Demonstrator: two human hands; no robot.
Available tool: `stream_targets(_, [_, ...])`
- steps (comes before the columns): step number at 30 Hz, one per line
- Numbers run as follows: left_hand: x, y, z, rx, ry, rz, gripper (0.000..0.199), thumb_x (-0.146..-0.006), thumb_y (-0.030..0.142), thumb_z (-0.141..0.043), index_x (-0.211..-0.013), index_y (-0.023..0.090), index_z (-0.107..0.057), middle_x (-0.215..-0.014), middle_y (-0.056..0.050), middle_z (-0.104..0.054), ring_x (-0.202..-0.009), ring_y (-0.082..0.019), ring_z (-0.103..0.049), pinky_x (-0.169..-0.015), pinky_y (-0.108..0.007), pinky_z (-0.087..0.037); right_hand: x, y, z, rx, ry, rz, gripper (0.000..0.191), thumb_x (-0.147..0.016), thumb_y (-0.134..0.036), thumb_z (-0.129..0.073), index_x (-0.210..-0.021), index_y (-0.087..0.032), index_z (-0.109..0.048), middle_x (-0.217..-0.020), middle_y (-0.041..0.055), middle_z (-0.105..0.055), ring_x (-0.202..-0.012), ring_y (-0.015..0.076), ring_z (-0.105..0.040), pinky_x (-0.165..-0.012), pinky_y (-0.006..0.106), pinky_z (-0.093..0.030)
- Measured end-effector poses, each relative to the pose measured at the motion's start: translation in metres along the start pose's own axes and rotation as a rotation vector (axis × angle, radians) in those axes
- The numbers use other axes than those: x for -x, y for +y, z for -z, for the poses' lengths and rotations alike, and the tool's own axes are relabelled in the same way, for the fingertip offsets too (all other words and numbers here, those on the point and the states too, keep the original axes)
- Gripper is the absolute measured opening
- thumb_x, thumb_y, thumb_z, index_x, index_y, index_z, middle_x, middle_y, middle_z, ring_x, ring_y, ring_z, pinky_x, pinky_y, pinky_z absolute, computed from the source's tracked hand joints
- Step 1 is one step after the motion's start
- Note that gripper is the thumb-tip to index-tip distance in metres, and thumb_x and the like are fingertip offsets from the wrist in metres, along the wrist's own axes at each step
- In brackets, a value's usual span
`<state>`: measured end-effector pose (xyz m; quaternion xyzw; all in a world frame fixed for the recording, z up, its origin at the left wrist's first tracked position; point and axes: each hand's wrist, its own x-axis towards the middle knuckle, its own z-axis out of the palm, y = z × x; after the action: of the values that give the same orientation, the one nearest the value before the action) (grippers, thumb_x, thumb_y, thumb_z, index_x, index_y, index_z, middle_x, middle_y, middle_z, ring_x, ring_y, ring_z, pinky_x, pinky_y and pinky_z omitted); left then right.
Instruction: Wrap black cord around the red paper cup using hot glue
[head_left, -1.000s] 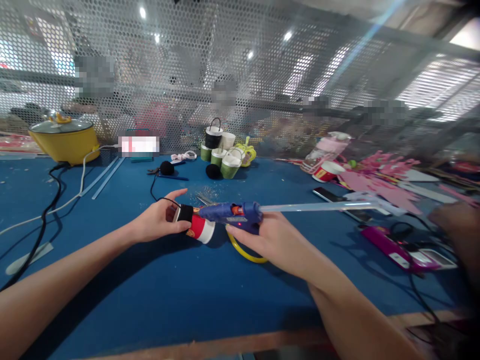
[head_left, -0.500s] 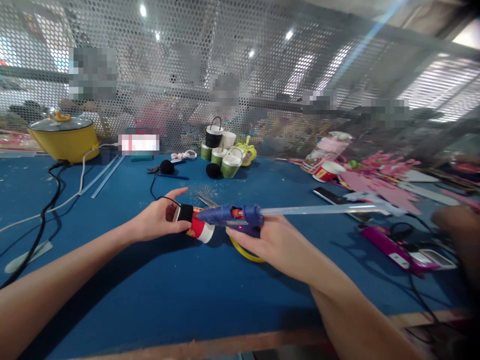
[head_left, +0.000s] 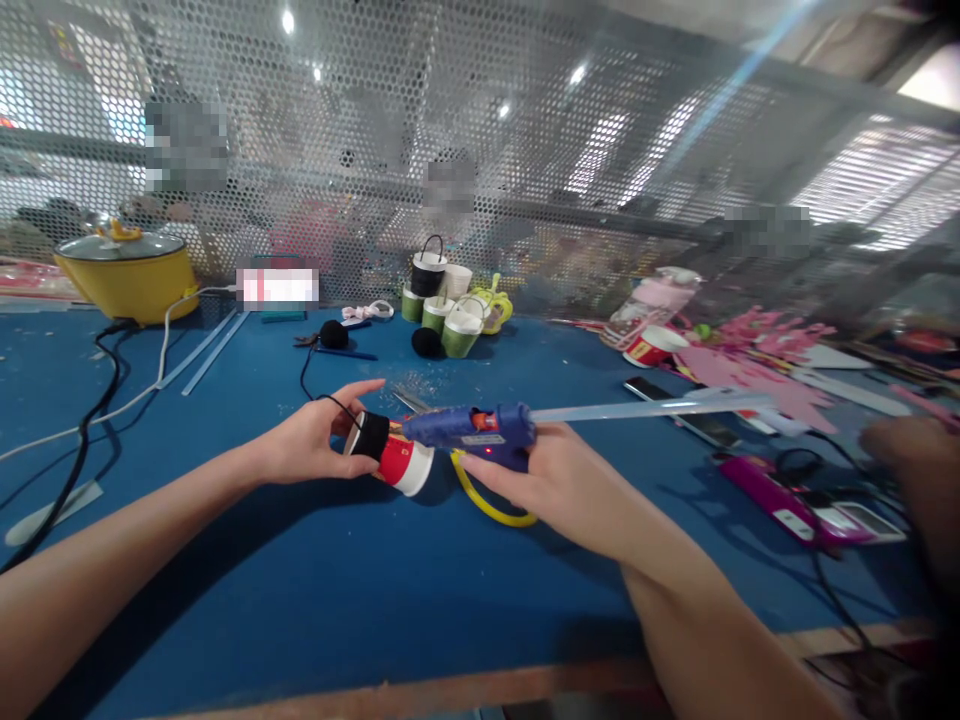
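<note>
My left hand point(head_left: 322, 440) is closed around a red and white paper cup point(head_left: 409, 468) lying on its side, one end wrapped in black yarn point(head_left: 370, 437). A black strand runs from the wrap back to a black yarn ball point(head_left: 334, 334). My right hand point(head_left: 555, 470) grips a blue glue gun point(head_left: 465, 427) with a lit red light, its nozzle at the edge of the black wrap. A long clear glue stick point(head_left: 645, 409) sticks out of its rear. Below it lie scissors with a yellow handle point(head_left: 495, 508), partly hidden by the gun and hand.
Green and black wrapped cups point(head_left: 459, 330) stand at the back beside another black ball point(head_left: 427, 342). To the left is a yellow electric pot point(head_left: 127, 280) with cords. A phone point(head_left: 682, 412), a purple power strip point(head_left: 787, 500) and pink cutouts point(head_left: 742, 375) lie right; another person's hand point(head_left: 900, 450) is at the edge.
The cup has turned slightly in my left hand, showing more of its red side. The glue gun has shifted a little to the right with its nozzle still at the black wrap.
</note>
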<state>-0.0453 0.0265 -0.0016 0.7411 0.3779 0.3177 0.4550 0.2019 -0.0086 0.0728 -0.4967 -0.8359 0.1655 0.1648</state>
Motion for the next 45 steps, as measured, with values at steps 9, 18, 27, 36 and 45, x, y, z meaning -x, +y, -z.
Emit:
stream_targets(9, [0.0007, 0.0008, 0.0010, -0.036, -0.026, -0.044, 0.083, -0.068, 0.024, -0.068, -0.138, 0.022, -0.023, -0.098, -0.004, -0.054, -0.089, -0.020, -0.061, -0.085, -0.040, -0.048, -0.0042, -0.0005, 0.0003, -0.043, 0.025, -0.029, 0.021, -0.081, -0.033, -0.053, -0.075, -0.018, -0.066, -0.075, 0.0014, -0.068, -0.067, 0.0170, -0.060, -0.066, 0.027, -0.046])
stream_targets(18, [0.0012, 0.0018, 0.0024, -0.114, -0.032, -0.061, 0.085, -0.066, 0.020, -0.068, -0.139, 0.024, -0.024, -0.108, -0.005, -0.053, -0.094, -0.019, -0.059, -0.089, -0.038, -0.046, 0.0003, -0.0029, 0.0031, -0.041, -0.062, -0.088, 0.029, -0.082, -0.039, -0.052, -0.066, -0.017, -0.063, -0.062, 0.0005, -0.061, -0.054, 0.0141, -0.053, -0.051, 0.025, -0.041])
stream_targets(27, [0.0023, 0.0020, 0.0023, -0.134, -0.043, -0.076, 0.085, -0.067, 0.021, -0.067, -0.139, 0.024, -0.022, -0.108, -0.005, -0.052, -0.092, -0.019, -0.057, -0.086, -0.037, -0.047, -0.0013, -0.0006, 0.0026, -0.034, -0.050, -0.073, 0.027, -0.083, -0.038, -0.051, -0.077, -0.017, -0.068, -0.070, 0.0018, -0.067, -0.063, 0.0168, -0.059, -0.059, 0.026, -0.046])
stream_targets(36, [0.0025, 0.0030, 0.0014, -0.124, -0.040, -0.081, 0.085, -0.066, 0.019, -0.066, -0.139, 0.026, -0.023, -0.107, -0.005, -0.052, -0.091, -0.019, -0.057, -0.085, -0.037, -0.047, -0.0059, -0.0005, 0.0020, -0.005, -0.017, -0.063, 0.025, -0.083, -0.035, -0.052, -0.075, -0.017, -0.067, -0.071, 0.0017, -0.067, -0.063, 0.0160, -0.059, -0.061, 0.026, -0.045])
stream_targets(45, [0.0030, 0.0027, 0.0004, -0.109, -0.042, -0.094, 0.084, -0.067, 0.019, -0.066, -0.139, 0.025, -0.022, -0.106, -0.005, -0.052, -0.091, -0.018, -0.057, -0.084, -0.035, -0.047, -0.0053, -0.0008, 0.0023, -0.023, -0.007, -0.075, 0.026, -0.082, -0.036, -0.053, -0.066, -0.018, -0.062, -0.070, 0.0012, -0.066, -0.063, 0.0159, -0.058, -0.060, 0.026, -0.044])
